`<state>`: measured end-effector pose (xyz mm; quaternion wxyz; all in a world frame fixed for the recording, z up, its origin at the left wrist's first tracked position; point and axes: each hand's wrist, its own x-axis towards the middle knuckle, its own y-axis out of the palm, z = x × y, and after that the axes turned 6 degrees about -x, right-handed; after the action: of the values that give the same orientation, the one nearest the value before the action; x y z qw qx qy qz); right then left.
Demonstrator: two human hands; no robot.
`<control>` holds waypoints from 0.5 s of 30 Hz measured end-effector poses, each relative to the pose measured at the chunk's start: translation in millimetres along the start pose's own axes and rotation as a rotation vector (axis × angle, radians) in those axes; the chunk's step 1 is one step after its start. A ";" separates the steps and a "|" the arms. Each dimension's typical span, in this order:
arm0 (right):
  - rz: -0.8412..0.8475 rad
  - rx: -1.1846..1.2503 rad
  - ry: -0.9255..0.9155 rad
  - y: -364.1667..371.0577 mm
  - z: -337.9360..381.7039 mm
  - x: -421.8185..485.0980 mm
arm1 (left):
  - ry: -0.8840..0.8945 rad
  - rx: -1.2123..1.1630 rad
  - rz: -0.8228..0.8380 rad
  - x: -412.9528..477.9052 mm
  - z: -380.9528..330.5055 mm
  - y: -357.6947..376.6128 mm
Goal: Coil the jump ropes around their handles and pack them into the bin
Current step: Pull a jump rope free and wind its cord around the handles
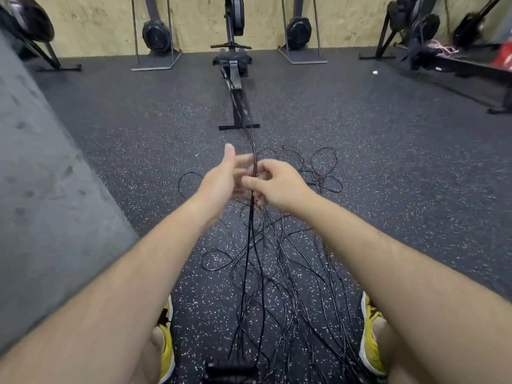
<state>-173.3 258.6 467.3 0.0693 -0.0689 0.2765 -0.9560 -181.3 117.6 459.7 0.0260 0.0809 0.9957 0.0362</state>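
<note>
Right now both my hands are raised in front of me, meeting over one black rope (250, 239). My right hand (277, 184) has its fingers curled in and pinches that rope between thumb and fingertips. My left hand (221, 181) is loose, thumb pointing up and fingers stretched across towards the right hand, touching the rope just beside the pinch; the fingers are blurred, so I cannot tell more about how they lie.

From my hands the rope rises in a stiff arc, in line with the rowing machine (235, 79) that stands on the floor ahead of me. Below my hands it hangs nearly straight down to a pair of dark handles (230, 368) lying on the floor between my yellow shoes (166, 342). Those are blurred, and I cannot tell how many there are.

The other ropes (299, 273) lie in a loose tangle on the speckled rubber floor (138, 148), spread from my feet out past my hands, with loops curling off to the right and a couple to the left. A grey wall (41, 189) runs along my left side.
</note>
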 end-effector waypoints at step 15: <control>0.111 -0.031 0.248 1.3 -32.0 -14.9 | 0.098 0.538 0.031 -3.7 16.2 -9.7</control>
<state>-164.0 276.7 438.4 0.0862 0.0643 0.3011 -0.9475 -178.3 108.5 443.0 -0.0451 0.0985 0.9682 -0.2255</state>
